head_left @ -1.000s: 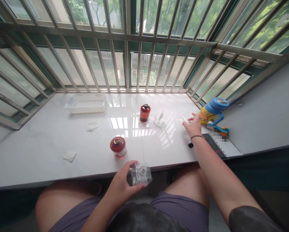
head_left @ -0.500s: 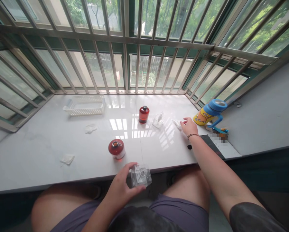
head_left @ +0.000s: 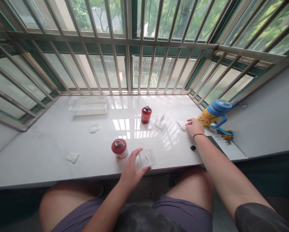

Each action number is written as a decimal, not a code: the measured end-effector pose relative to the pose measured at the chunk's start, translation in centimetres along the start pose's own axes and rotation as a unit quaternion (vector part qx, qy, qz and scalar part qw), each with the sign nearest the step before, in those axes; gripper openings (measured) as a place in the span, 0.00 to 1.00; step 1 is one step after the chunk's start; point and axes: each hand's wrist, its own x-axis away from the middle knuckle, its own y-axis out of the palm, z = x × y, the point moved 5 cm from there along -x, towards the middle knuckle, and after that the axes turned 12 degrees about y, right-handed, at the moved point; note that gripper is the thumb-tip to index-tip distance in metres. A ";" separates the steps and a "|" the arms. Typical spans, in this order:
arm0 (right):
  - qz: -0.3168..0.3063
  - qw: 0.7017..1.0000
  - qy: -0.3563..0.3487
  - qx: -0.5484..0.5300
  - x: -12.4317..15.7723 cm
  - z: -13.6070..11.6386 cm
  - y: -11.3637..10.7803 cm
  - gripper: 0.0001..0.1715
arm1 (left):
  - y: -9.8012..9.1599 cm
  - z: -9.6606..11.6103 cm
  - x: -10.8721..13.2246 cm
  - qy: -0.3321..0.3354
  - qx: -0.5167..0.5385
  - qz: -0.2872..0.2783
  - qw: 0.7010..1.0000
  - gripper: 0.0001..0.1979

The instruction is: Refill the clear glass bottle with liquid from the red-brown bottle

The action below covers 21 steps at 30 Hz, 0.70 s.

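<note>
My left hand (head_left: 134,166) is curved around the left side of a clear square glass bottle (head_left: 147,158) at the table's front edge. My right hand (head_left: 194,126) reaches to the right part of the table, its fingertips at a crumpled white tissue (head_left: 182,125); whether they pinch it is hard to tell. A round red bottle (head_left: 119,148) with an open neck stands left of the clear bottle. Farther back is a second red bottle (head_left: 146,115) with a dark top. Beside it sits a small clear piece with a nozzle (head_left: 161,120).
A white perforated basket (head_left: 91,111) is at the back left, with tissues (head_left: 94,128) (head_left: 72,157) nearer. A blue and yellow flask (head_left: 214,112) stands right of my right hand. A black cap (head_left: 193,148) lies below that hand. Window bars line the back.
My left hand has moved up and forward with the clear bottle, from beyond the table's edge onto its front part. My right hand stays near the tissue. The view has shifted slightly.
</note>
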 end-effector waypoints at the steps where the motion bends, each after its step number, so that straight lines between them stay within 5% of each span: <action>1: 0.008 1.000 -0.004 -0.008 0.4 -0.3 -0.6 0.15 | 0.3 -0.3 -0.3 -0.001 0.004 0.004 1.000 0.38; 7: 0.038 0.994 -0.056 -0.081 6.1 -2.1 -4.0 0.17 | 1.2 -0.8 -1.4 -0.007 -0.009 0.003 1.000 0.37; 16: -0.094 0.942 -0.106 -0.305 23.7 -5.5 -4.4 0.22 | 2.2 -2.5 -1.2 -0.013 -0.093 -0.028 0.995 0.42; 21: -0.178 0.909 -0.128 -0.355 32.1 -7.2 -4.0 0.16 | 0.9 2.3 0.8 0.134 -0.196 -0.027 0.971 0.44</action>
